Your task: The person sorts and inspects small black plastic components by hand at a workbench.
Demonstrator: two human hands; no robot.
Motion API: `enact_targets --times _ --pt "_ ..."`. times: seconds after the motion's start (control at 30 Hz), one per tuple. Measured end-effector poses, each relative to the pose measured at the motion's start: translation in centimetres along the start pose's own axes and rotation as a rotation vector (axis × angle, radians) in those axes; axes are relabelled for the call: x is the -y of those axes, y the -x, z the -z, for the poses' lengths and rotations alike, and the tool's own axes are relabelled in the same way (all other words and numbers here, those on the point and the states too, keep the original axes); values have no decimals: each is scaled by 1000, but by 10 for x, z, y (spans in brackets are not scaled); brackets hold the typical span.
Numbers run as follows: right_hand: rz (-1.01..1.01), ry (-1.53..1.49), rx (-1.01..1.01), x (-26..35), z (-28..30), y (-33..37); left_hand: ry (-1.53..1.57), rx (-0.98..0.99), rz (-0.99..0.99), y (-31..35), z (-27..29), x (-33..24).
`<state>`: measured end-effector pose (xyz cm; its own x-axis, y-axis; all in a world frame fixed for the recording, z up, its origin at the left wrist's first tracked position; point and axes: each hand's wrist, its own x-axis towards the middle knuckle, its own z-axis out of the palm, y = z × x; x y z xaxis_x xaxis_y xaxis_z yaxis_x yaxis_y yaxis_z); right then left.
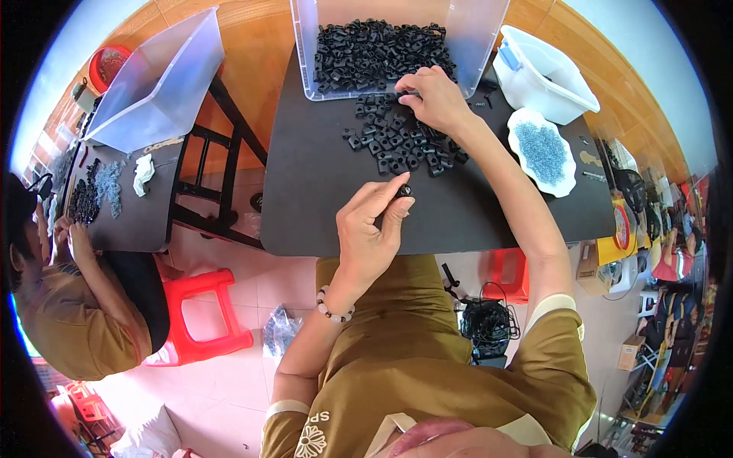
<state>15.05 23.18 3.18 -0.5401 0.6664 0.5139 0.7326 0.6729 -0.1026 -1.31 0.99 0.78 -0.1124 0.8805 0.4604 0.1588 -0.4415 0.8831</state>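
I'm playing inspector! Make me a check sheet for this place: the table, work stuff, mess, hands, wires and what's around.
Surface: dark tabletop, rounded front corner.
Job's things: black pile in a clear bin; loose parts before it; blue bits in a white dish.
Clutter: white tub and a small tan piece, right side.
Hands: left hand pinches one black piece; right hand is at the loose parts, grasp unclear.
Cables: black tangle below the table.
Surroundings: another person at a second table, left; red stool.
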Motion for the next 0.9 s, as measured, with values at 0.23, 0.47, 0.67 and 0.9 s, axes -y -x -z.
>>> enact_targets --times 0.23,0.47,0.67,0.9 --pt "47 -216 -32 3 14 -2 34 -11 33 0 -1 -2" --pt "-375 -968 136 7 50 23 -10 3 8 0 0 -3" --pt "-523 -1252 117 21 70 61 -38 39 33 -1 1 -7" --pt "-583 -1337 45 32 81 85 -52 40 29 0 -1 -7"
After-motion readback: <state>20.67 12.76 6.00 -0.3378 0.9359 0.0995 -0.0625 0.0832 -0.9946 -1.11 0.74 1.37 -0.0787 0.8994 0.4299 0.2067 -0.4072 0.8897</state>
